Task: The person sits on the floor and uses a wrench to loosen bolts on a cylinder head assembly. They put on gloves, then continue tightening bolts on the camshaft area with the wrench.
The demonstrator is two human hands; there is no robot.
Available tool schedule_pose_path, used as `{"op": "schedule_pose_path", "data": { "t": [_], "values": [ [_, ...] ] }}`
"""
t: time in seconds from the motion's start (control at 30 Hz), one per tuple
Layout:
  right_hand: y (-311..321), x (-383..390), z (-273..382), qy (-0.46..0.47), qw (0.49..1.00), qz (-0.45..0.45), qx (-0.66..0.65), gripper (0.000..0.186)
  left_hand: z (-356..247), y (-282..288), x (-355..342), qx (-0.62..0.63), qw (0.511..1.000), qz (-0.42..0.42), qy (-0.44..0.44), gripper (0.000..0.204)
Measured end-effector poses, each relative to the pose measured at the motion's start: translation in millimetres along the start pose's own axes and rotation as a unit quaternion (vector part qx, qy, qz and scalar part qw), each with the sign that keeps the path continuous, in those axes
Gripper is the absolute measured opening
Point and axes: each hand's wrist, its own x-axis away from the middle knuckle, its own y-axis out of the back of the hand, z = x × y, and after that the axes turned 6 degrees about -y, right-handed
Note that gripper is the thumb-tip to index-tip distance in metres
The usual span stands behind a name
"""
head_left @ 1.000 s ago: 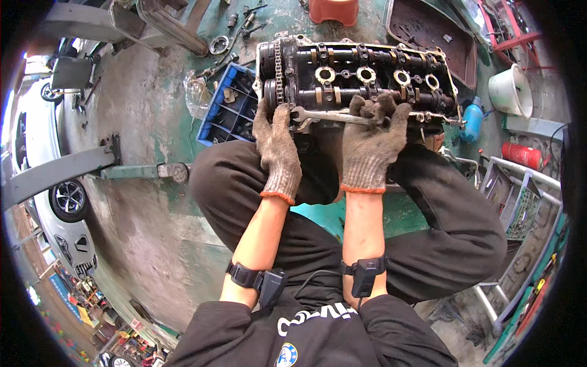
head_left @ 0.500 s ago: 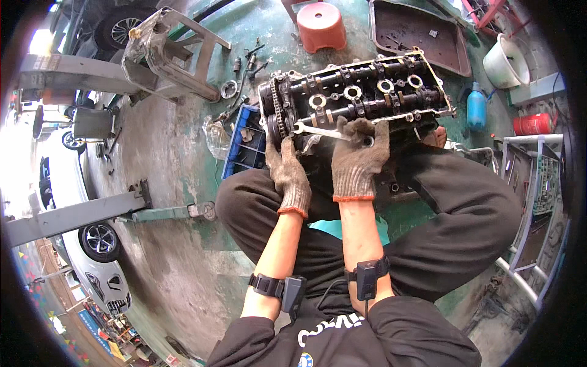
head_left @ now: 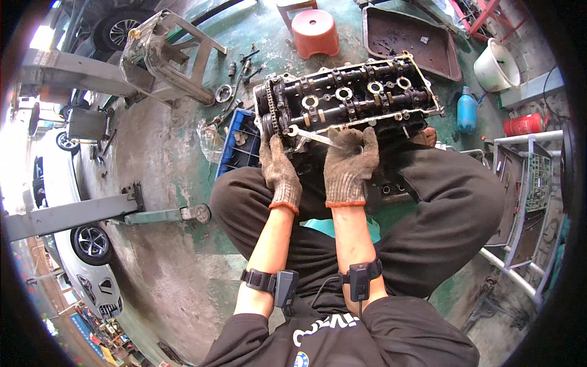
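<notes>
An engine (head_left: pixel 358 85) lies in front of my crossed legs, its camshafts exposed and a chain (head_left: pixel 273 110) running at its left end. My right hand (head_left: pixel 350 160), in a grey-brown knit glove, is closed round the handle of a combination wrench (head_left: pixel 312 135). The wrench slants up to the left, with its open jaw by the engine's near left corner beside the chain. What the jaw touches is too small to make out. My left hand (head_left: pixel 281 177), gloved alike, grips that same corner, its fingertips partly hidden against the casing.
Left of the engine sits a blue divided tray (head_left: pixel 235 144) with small parts. Loose tools and a metal ring (head_left: pixel 224 93) lie beyond it. Farther off are a red stool (head_left: pixel 315 35), a dark drip tray (head_left: pixel 422 46), a blue bottle (head_left: pixel 466 111) and a white bucket (head_left: pixel 496 67).
The wrench handle has swung slightly toward me, and my right hand has turned and dropped with it. My left hand stays at the engine's corner. The whole view has shifted a little.
</notes>
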Motion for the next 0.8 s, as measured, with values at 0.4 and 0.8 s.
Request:
{"op": "schedule_pose_path", "data": {
  "t": [0.4,0.8],
  "values": [
    [3.7,27.9,-7.9,0.028,0.992,0.002,0.122,0.040,-21.3,-6.1,7.6,0.079,0.996,0.008,0.038,0.052],
    [30.4,57.4,-29.6,0.074,0.951,-0.025,0.299,0.028,-31.3,-9.8,9.7,0.054,0.997,0.014,0.057,0.052]
  ]
}}
